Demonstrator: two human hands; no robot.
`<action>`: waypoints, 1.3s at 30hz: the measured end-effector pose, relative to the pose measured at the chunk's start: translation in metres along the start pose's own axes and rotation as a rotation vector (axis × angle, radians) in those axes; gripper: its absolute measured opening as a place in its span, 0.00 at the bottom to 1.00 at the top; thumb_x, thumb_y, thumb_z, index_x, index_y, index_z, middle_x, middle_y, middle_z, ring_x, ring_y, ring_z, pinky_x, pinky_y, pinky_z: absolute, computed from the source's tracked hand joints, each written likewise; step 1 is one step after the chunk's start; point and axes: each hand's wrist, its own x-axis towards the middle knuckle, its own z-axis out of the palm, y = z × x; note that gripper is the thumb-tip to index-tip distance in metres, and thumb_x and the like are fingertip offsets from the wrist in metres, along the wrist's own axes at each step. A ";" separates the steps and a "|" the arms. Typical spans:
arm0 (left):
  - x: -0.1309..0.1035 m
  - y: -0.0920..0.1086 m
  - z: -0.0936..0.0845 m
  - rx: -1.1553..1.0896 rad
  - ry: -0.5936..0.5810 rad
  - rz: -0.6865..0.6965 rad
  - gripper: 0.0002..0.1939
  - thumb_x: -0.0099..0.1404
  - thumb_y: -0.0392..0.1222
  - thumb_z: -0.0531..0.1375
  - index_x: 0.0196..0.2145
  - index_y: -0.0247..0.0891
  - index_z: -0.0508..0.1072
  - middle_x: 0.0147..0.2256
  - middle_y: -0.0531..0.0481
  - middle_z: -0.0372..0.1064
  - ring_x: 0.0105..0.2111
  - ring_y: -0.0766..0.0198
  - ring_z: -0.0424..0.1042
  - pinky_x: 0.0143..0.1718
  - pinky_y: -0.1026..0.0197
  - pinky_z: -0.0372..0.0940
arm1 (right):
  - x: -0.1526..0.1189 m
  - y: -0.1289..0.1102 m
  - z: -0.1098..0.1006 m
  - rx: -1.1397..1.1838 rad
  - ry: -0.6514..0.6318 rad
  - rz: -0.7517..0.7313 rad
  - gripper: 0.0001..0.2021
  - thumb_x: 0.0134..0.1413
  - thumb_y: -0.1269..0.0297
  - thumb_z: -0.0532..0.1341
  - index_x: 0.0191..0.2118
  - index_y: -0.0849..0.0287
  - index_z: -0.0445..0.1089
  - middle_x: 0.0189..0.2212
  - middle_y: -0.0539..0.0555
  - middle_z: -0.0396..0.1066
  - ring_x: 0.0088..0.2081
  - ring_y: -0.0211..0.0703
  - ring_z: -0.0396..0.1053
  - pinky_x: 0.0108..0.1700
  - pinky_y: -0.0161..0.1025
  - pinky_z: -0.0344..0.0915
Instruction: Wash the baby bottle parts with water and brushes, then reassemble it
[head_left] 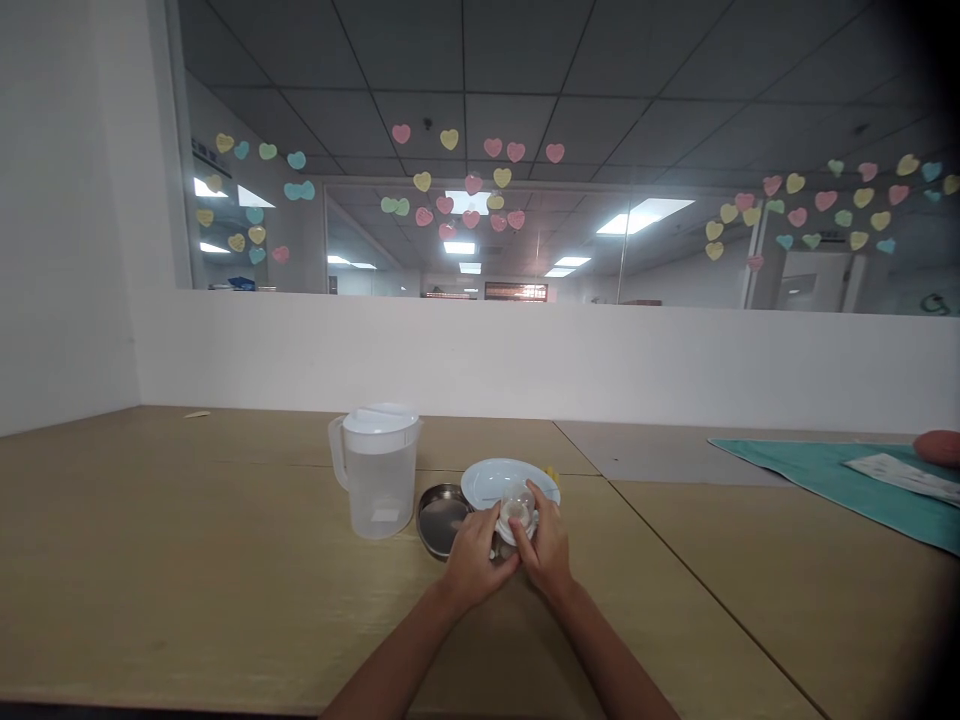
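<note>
Both my left hand (pixel 474 556) and my right hand (pixel 549 548) are closed around a small clear dome-topped container (pixel 517 508) with a white ring. The fingers cover its lower part, so its exact kind does not show. Directly behind it lies a white oval dish (pixel 487 476), partly hidden by my right hand. Left of my left hand sits a shallow dark metal tray (pixel 442 515). Farther left stands a translucent plastic pitcher (pixel 381 480) with a white lid and a handle on its left side.
Everything stands on a wooden table (pixel 225 560) with seams running across it. A bit of yellow (pixel 553 474) shows beside the dish. At the far right lies a teal cloth (pixel 810 465) with a patterned white piece (pixel 904 475) and a reddish round object (pixel 937 447). A low white wall (pixel 525 350) closes the back.
</note>
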 end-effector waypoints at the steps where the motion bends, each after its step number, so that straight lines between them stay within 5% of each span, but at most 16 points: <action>1: 0.001 0.001 -0.001 -0.003 0.003 -0.004 0.29 0.59 0.48 0.58 0.57 0.38 0.59 0.51 0.40 0.66 0.49 0.51 0.66 0.50 0.47 0.61 | -0.001 0.000 0.000 -0.003 0.016 -0.002 0.25 0.57 0.57 0.54 0.58 0.61 0.54 0.48 0.63 0.66 0.47 0.51 0.66 0.46 0.49 0.65; 9: 0.003 0.006 -0.003 -0.010 -0.018 -0.001 0.30 0.58 0.49 0.58 0.57 0.38 0.59 0.51 0.40 0.66 0.50 0.50 0.65 0.51 0.47 0.59 | -0.007 0.007 0.004 0.065 0.178 -0.011 0.27 0.57 0.57 0.54 0.59 0.60 0.50 0.48 0.64 0.65 0.48 0.53 0.66 0.45 0.51 0.66; 15: 0.002 0.003 -0.003 -0.014 0.019 -0.046 0.31 0.58 0.51 0.59 0.56 0.39 0.60 0.51 0.41 0.66 0.49 0.50 0.66 0.50 0.48 0.60 | 0.010 0.007 -0.006 0.111 0.434 0.221 0.26 0.55 0.59 0.56 0.59 0.59 0.52 0.53 0.65 0.58 0.50 0.52 0.63 0.50 0.52 0.62; 20: 0.002 0.003 -0.004 -0.009 0.008 -0.032 0.32 0.57 0.51 0.60 0.57 0.39 0.59 0.51 0.42 0.66 0.49 0.50 0.65 0.50 0.49 0.60 | 0.017 0.014 -0.009 0.117 0.155 0.308 0.18 0.58 0.61 0.51 0.54 0.56 0.62 0.55 0.62 0.55 0.43 0.45 0.67 0.46 0.48 0.65; 27: 0.003 0.002 -0.004 -0.018 0.011 -0.012 0.31 0.57 0.50 0.60 0.56 0.40 0.59 0.51 0.43 0.66 0.49 0.51 0.65 0.49 0.50 0.60 | 0.009 0.031 0.000 0.157 0.070 0.383 0.21 0.52 0.68 0.51 0.51 0.56 0.67 0.53 0.62 0.59 0.35 0.42 0.69 0.43 0.47 0.67; 34: 0.004 0.006 -0.006 0.007 -0.002 -0.028 0.30 0.58 0.50 0.60 0.56 0.39 0.59 0.51 0.43 0.66 0.49 0.52 0.66 0.50 0.51 0.60 | 0.005 0.043 0.004 0.294 -0.016 0.436 0.17 0.43 0.70 0.50 0.33 0.59 0.76 0.40 0.58 0.72 0.36 0.44 0.69 0.42 0.42 0.66; 39: 0.004 0.008 -0.008 0.013 -0.030 -0.052 0.30 0.58 0.49 0.59 0.56 0.38 0.59 0.52 0.42 0.65 0.49 0.53 0.65 0.50 0.51 0.59 | 0.007 0.038 0.002 0.298 -0.066 0.528 0.20 0.44 0.68 0.51 0.41 0.61 0.74 0.31 0.55 0.73 0.34 0.45 0.70 0.41 0.41 0.65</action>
